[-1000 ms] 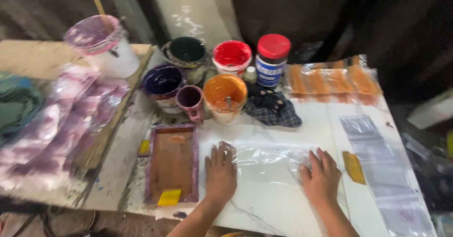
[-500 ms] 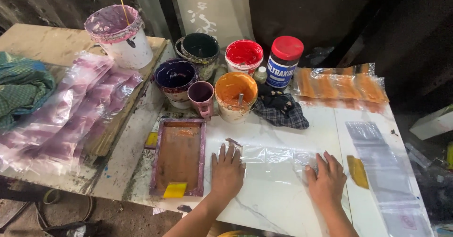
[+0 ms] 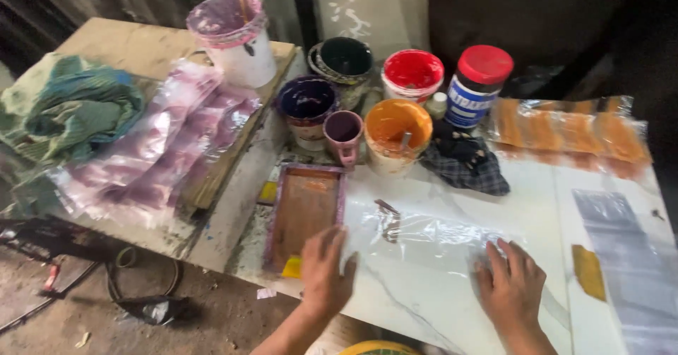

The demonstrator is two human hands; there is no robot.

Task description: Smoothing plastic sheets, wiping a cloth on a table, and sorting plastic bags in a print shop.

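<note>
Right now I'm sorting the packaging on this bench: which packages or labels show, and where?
Jar: back row, red lid, blue-and-white label.
Clear plastic bag: flat on the white table under the left hand and right hand.
Orange-printed bags: back right, flat.
Purple-printed bags: piled at left.

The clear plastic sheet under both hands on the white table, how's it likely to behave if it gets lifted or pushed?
The clear plastic sheet looks thin and wrinkled, so it would probably flop and sag when lifted. It seems very light, likely why the left hand and right hand press it flat. On the smooth white table it may slide easily.
</note>
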